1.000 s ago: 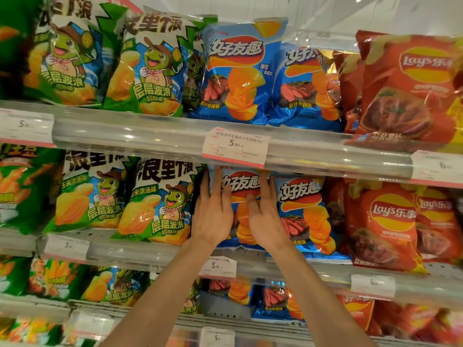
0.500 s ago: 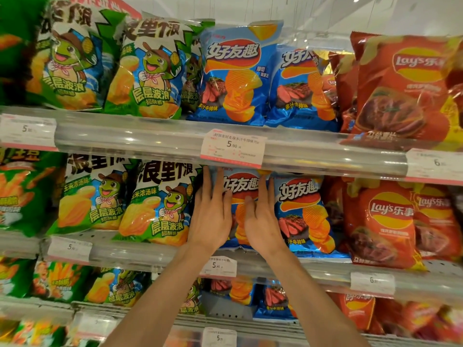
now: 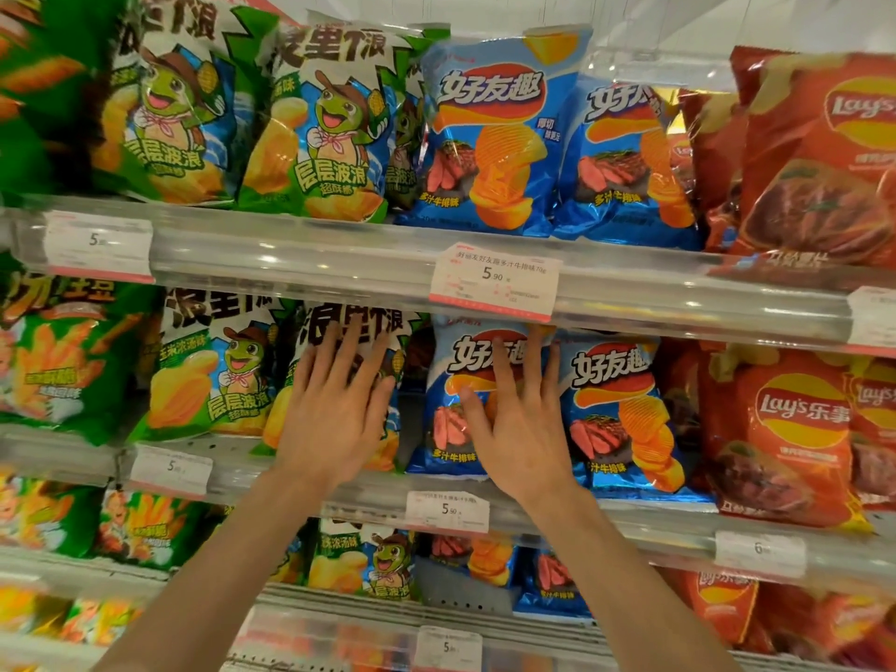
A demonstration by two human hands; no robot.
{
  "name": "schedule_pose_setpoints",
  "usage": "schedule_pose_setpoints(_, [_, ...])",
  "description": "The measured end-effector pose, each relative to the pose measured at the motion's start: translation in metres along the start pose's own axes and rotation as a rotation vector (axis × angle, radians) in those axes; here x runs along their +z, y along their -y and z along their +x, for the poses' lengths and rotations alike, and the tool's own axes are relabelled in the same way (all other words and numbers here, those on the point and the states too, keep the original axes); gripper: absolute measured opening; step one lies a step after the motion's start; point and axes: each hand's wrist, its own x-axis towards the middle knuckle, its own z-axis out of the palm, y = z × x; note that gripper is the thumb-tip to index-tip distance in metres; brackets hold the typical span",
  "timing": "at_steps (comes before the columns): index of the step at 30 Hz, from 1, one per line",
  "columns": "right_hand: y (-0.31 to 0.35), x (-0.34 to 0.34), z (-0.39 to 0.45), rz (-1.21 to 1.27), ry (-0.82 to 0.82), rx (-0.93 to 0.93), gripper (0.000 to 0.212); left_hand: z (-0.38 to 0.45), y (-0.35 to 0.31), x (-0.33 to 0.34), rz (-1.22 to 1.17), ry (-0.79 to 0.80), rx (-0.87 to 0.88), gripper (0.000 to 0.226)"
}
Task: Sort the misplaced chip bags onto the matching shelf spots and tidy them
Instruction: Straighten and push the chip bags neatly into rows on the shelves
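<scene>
Tidying: both hands lie flat on bags along the middle shelf (image 3: 339, 497), a clear-fronted rail hung with white price tags.
Left hand: the left hand (image 3: 334, 409) is spread wide, fingers straight, palm against the glossy green-and-white foil chip bag with the cartoon turtle (image 3: 339, 332); it grips nothing, and looks to be pressing the bag back so it stands upright.
Right hand: the right hand (image 3: 521, 419) is just as open, fingers fanned over the shiny blue foil chip bag with orange ridged chips printed on it (image 3: 446, 429), apparently squaring it to the shelf edge.
Gap: a narrow dark space shows between the two pressed bags, which may be why one hand works each side.
Matching: green sits beside a second green turtle bag (image 3: 213, 375), blue beside a second blue bag (image 3: 625, 419), and red-orange bags (image 3: 795, 429) fill the right end, so each colour appears to be in its own column.
Progress: sorting on this shelf seems done; I judge only straightening remains.
</scene>
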Motion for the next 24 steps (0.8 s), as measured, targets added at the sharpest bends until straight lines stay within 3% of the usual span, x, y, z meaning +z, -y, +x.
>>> schedule_pose_setpoints(6, [0.027,0.005,-0.008,-0.061,-0.141,0.023,0.076,-0.001,0.000,0.007,0.030,-0.003,-0.025,0.059])
schedule_pose_setpoints(14, [0.019,-0.012,-0.012,0.077,0.013,0.099,0.078,-0.005,-0.002,-0.003,-0.055,-0.076,-0.019,0.056])
schedule_pose_setpoints(17, [0.006,-0.039,-0.018,0.221,-0.017,0.103,0.071,-0.015,-0.010,-0.013,-0.130,-0.185,0.105,0.046])
schedule_pose_setpoints(19, [-0.005,-0.052,-0.024,0.195,-0.061,0.088,0.057,-0.024,-0.020,-0.014,-0.129,-0.165,0.229,0.038])
schedule_pose_setpoints(22, [-0.018,-0.064,-0.034,0.078,0.093,0.109,0.038,-0.029,-0.029,-0.006,-0.073,-0.036,0.327,0.037])
schedule_pose_setpoints(24, [-0.024,-0.066,-0.039,0.022,0.286,0.123,0.050,-0.028,-0.029,-0.003,-0.053,0.016,0.336,0.039])
